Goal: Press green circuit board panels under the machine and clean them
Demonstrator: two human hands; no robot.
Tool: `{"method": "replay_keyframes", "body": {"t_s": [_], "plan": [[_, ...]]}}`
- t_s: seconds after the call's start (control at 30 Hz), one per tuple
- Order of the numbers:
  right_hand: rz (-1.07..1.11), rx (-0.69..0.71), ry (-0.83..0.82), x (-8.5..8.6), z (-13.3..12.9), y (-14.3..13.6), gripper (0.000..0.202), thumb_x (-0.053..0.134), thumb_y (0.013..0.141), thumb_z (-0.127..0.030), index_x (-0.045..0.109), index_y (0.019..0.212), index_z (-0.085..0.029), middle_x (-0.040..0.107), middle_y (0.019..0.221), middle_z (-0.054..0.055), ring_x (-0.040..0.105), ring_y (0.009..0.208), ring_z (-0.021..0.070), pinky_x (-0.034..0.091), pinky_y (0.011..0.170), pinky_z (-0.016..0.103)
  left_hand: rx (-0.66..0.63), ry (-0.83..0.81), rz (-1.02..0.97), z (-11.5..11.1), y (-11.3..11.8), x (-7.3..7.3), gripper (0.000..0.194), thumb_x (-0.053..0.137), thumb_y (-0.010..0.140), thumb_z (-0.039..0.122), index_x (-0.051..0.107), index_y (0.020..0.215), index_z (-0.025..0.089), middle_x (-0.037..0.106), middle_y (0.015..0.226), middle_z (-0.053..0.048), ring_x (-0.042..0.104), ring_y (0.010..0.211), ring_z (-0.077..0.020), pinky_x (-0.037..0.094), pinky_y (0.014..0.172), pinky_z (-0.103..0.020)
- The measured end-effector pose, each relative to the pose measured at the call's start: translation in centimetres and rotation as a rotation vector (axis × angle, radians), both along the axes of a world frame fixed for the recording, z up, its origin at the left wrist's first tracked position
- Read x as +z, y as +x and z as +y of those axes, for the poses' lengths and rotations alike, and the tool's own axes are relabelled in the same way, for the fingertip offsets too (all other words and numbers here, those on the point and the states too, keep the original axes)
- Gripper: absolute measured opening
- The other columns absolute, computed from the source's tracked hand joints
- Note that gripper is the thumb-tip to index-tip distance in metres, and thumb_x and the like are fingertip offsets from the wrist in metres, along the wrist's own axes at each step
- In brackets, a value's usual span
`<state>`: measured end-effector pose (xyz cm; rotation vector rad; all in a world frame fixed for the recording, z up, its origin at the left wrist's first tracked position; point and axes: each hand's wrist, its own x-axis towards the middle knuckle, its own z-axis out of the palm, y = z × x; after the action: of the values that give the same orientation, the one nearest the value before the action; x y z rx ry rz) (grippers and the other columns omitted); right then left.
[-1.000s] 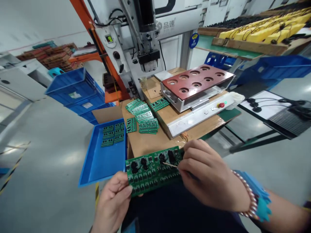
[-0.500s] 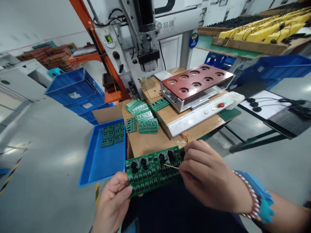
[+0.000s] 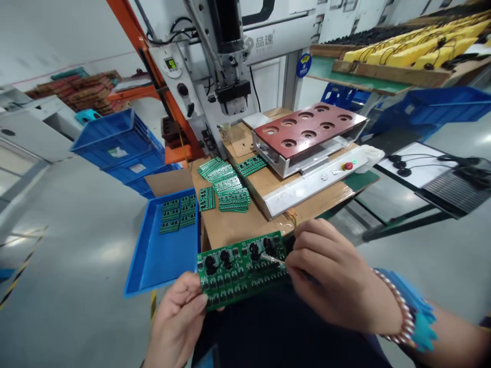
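In the head view, my left hand [image 3: 180, 314] grips the left end of a green circuit board [image 3: 240, 276], thumb on top and fingers beneath. The board is tilted towards me and carries round black blobs along its upper part and rows of small parts below. My right hand [image 3: 335, 281] is closed at the board's right end, pinching a thin pale stick [image 3: 274, 259]. The stick's tip lies by the black blobs on the right half and is slightly blurred. Beyond my hands, several green boards [image 3: 226, 185] lie overlapped on the bench [image 3: 226, 225].
A shallow blue tray [image 3: 153, 266] with several small boards stands left of the bench. Behind it are stacked blue crates [image 3: 111, 135]. A machine head [image 3: 233, 92] hangs over the bench, near a red-brown fixture plate [image 3: 307, 128] with round holes. A white control bar [image 3: 307, 185] has a red button.
The stick's tip has shifted slightly to the right and up along the black blobs, with a small motion of my right hand. My left hand still holds the board.
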<state>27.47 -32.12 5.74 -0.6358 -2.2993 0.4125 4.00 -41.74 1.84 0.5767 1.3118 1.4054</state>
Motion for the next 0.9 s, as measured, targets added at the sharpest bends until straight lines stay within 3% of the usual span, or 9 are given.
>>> {"method": "replay_keyframes", "body": {"t_s": [0.73, 0.9], "plan": [[-0.043, 0.025, -0.005, 0.22, -0.14, -0.49, 0.01, 0.05, 0.075, -0.007, 0.054, 0.07, -0.015, 0.049, 0.067, 0.003, 0.044, 0.074, 0.0153, 0.036, 0.067, 0.033, -0.037, 0.011, 0.022, 0.21, 0.0, 0.07, 0.009, 0.073, 0.064, 0.024, 0.066, 0.066, 0.018, 0.062, 0.056, -0.002, 0.056, 0.054, -0.0164, 0.045, 0.051, -0.026], [-0.031, 0.019, -0.002, 0.12, -0.16, -0.11, 0.01, 0.051, 0.075, -0.006, 0.055, 0.072, -0.015, 0.05, 0.067, 0.003, 0.043, 0.074, 0.0153, 0.037, 0.067, 0.033, 0.008, -0.018, 0.016, 0.24, 0.0, 0.08, 0.013, 0.076, 0.06, 0.025, 0.066, 0.065, 0.018, 0.062, 0.056, -0.002, 0.056, 0.053, -0.0169, 0.045, 0.048, -0.027]]}}
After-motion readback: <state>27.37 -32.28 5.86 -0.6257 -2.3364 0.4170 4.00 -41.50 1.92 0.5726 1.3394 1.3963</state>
